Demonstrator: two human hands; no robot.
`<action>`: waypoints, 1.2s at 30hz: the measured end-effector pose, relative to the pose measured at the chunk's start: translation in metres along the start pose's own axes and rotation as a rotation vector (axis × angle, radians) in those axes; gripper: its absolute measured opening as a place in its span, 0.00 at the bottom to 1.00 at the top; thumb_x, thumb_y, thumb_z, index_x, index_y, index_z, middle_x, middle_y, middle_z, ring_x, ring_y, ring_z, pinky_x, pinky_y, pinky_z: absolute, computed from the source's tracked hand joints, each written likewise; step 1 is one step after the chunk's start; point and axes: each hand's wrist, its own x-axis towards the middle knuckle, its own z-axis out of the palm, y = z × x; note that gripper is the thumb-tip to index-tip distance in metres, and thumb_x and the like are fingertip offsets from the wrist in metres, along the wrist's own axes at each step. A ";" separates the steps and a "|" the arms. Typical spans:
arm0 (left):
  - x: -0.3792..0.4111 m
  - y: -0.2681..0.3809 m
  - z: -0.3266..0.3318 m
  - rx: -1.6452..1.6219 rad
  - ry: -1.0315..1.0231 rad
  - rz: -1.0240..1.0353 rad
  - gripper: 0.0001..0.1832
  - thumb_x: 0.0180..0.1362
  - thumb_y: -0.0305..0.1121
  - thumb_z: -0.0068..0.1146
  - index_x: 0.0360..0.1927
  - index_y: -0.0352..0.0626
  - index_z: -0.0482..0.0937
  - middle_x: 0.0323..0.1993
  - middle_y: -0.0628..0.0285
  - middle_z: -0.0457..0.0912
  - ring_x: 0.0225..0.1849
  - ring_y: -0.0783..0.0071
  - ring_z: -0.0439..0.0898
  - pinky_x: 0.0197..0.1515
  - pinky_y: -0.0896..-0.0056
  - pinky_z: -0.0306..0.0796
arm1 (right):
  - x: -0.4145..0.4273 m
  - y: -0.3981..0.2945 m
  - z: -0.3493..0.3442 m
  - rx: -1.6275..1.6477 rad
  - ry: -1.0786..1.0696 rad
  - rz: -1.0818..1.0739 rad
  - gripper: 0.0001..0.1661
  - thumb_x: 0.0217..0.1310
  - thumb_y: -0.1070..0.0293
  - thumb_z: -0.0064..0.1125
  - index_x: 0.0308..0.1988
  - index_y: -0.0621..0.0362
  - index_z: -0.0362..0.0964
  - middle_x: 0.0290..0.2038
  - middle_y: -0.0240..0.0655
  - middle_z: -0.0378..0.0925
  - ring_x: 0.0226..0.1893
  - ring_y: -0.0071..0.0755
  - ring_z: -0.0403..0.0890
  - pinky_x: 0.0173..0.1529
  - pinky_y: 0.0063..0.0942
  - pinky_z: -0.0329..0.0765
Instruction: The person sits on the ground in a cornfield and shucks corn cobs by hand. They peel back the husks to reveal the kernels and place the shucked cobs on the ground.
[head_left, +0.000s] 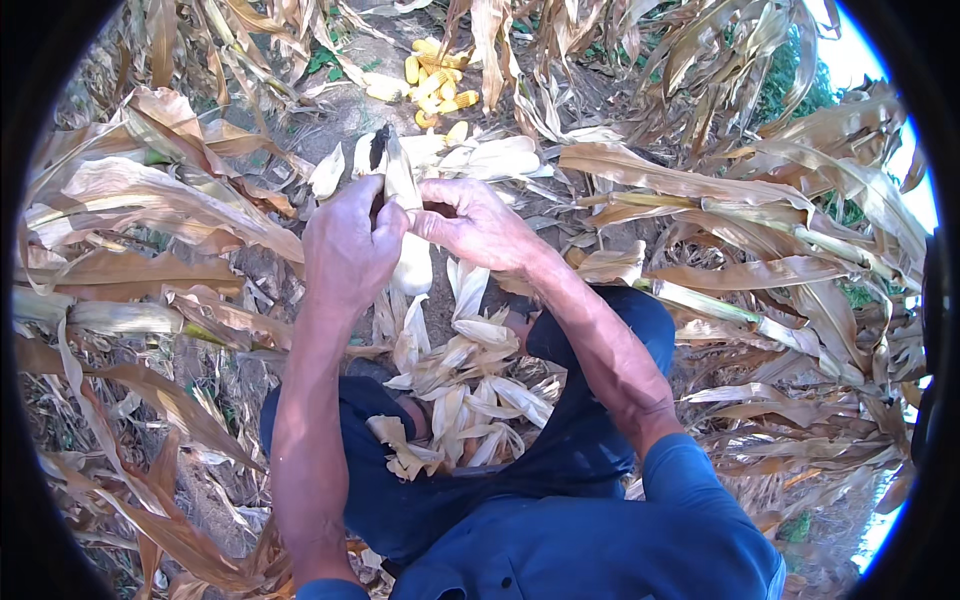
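Note:
An ear of corn in its dry husk (402, 176) is between my two hands, its tip up, with dark silk beside it. My left hand (351, 232) is wrapped around its left side, thumb in front. From the right, my right hand (472, 221) pinches the husk between thumb and fingers. Just under my fingers shows a pale, rounded corn-ear end (412, 266); whether it belongs to the held ear I cannot tell. Beyond my hands lie several ears still in pale husks (491, 159). Farther off is a pile of bare yellow corn ears (439, 81).
Stripped husks (480, 397) are heaped on the soil between my bent legs. Dry corn stalks lean in from the left (120, 316) and the right (750, 319), their leaves reaching close to my arms. More standing dry leaves (487, 45) hang near the yellow pile.

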 end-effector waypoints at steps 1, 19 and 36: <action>-0.001 0.003 0.001 -0.014 0.003 0.018 0.11 0.60 0.34 0.55 0.37 0.34 0.79 0.31 0.40 0.82 0.35 0.36 0.82 0.40 0.44 0.72 | -0.004 0.000 -0.002 0.066 0.005 0.022 0.14 0.70 0.64 0.61 0.49 0.62 0.83 0.34 0.32 0.84 0.34 0.22 0.78 0.42 0.28 0.78; -0.010 0.008 0.020 0.007 -0.130 0.233 0.07 0.62 0.27 0.59 0.40 0.33 0.81 0.28 0.43 0.81 0.29 0.44 0.81 0.34 0.54 0.74 | -0.036 0.017 -0.010 0.394 0.262 0.031 0.14 0.58 0.79 0.67 0.44 0.58 0.76 0.38 0.24 0.79 0.34 0.13 0.78 0.38 0.17 0.77; -0.020 -0.003 0.053 0.054 -0.001 0.335 0.06 0.57 0.24 0.63 0.36 0.31 0.80 0.23 0.44 0.78 0.23 0.47 0.78 0.31 0.55 0.71 | -0.048 0.023 -0.002 0.415 0.186 0.049 0.12 0.50 0.81 0.65 0.30 0.58 0.68 0.28 0.19 0.69 0.29 0.09 0.66 0.30 0.17 0.66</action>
